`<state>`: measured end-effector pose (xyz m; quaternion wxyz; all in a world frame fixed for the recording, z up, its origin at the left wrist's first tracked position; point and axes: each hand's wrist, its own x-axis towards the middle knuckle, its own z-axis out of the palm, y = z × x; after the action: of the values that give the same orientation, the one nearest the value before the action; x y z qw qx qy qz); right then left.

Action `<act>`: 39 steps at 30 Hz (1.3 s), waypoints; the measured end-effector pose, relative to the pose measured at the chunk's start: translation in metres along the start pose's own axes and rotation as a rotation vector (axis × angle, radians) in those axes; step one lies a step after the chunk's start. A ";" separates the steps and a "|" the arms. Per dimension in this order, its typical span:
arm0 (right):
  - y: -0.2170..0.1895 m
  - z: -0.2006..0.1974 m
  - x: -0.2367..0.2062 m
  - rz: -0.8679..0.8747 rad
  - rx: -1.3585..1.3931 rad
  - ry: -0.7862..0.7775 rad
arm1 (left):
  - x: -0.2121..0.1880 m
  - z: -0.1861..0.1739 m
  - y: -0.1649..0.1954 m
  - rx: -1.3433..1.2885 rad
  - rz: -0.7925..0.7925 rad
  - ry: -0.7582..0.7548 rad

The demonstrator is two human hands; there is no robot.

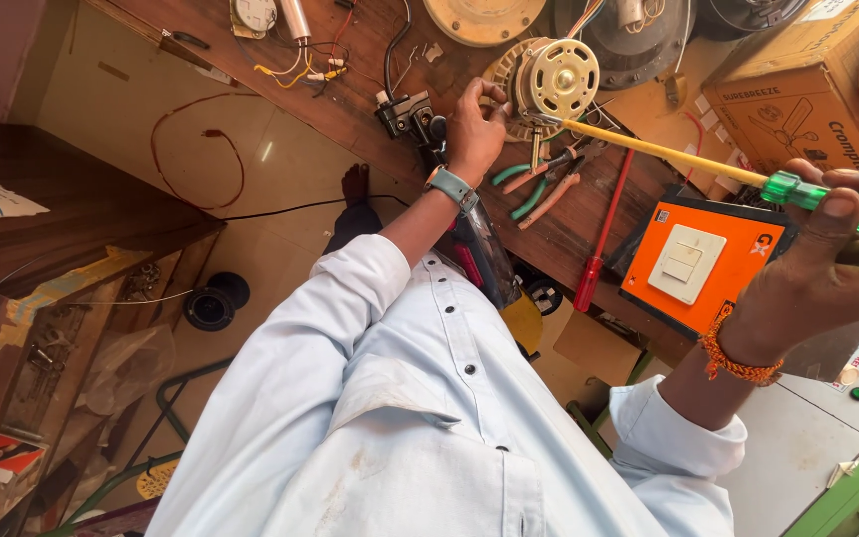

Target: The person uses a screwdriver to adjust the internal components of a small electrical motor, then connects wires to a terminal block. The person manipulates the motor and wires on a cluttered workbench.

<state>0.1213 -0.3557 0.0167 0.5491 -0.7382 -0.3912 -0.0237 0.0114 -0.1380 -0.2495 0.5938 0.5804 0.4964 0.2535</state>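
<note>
The left hand (474,124), wearing a wristwatch (450,185), is closing its grip around the edge of a small cream-coloured fan motor (549,85) that is sitting on the wooden tabletop (350,94). The right hand (827,273), with an orange bead bracelet (733,358) at the wrist, is wrapping its grip tightly around the green handle of a long screwdriver (748,174). Its yellow-sleeved shaft is reaching across to the motor, and the tip is touching the motor's lower edge. Just beside the motor, pliers (549,184) with green and pink handles are lying on the tabletop, with a red-handled screwdriver (601,234) next to them. An orange board with a white switch (698,261) is lying under the right forearm, near a cardboard box (797,94).
</note>
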 end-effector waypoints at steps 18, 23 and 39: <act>-0.057 0.035 0.095 -0.387 -0.625 -0.561 | -0.007 -0.001 0.016 -0.052 -0.089 -0.003; -0.043 0.021 0.101 -0.376 -0.529 -0.594 | -0.005 -0.002 0.015 -0.044 -0.041 0.017; -0.042 0.015 0.092 -0.347 -0.575 -0.646 | -0.003 -0.011 0.009 -0.194 -0.123 -0.027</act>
<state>0.1533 -0.2892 0.0871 0.1604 -0.7536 -0.6374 0.0084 0.0025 -0.1340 -0.2384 0.6683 0.4917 0.4963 0.2557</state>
